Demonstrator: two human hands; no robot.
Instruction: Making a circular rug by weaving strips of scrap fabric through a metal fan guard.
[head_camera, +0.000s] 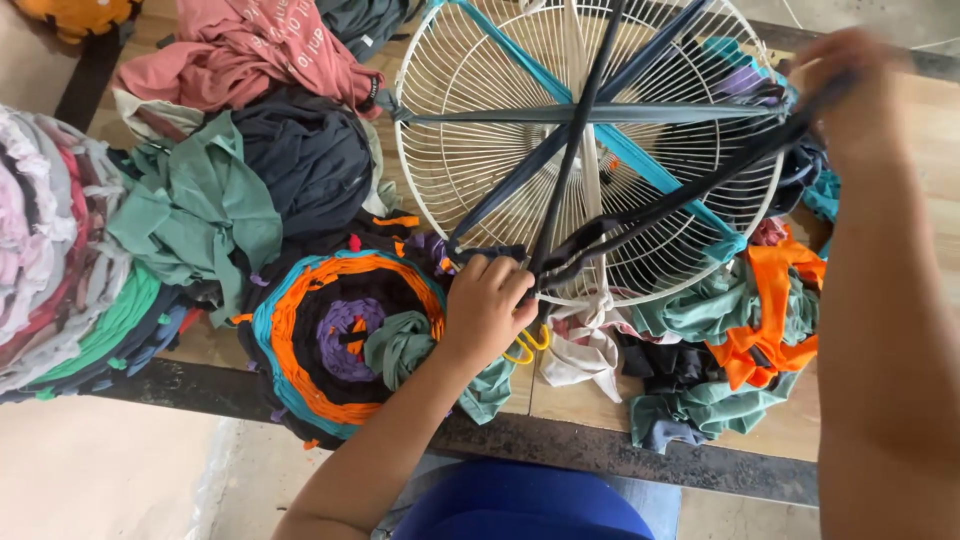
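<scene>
One round white wire fan guard (520, 150) lies flat on the wooden table (770, 425), strung with strips of cloth that cross at its middle like spokes — several dark ones and at least one teal. The left hand (487, 305) sits at the guard's near rim, fingers curled tight and pinching the end of a black fabric strip (680, 205) against the wire. That strip runs taut across the guard, up and to the right, to the right hand (850, 90), which is raised above the far rim; it is blurred, but its fingers look closed around the strip's other end.

Just left of the left hand lies one finished round woven mat (340, 340) with rings of teal, orange, black and purple, a green rag resting on its edge. A yellow scissors handle (528, 347) peeks out just below the left hand. Loose cloth lies in heaps — one pile of pink, black and green garments (250, 130) to the left, one of green, orange and black scraps (740, 340) to the right.
</scene>
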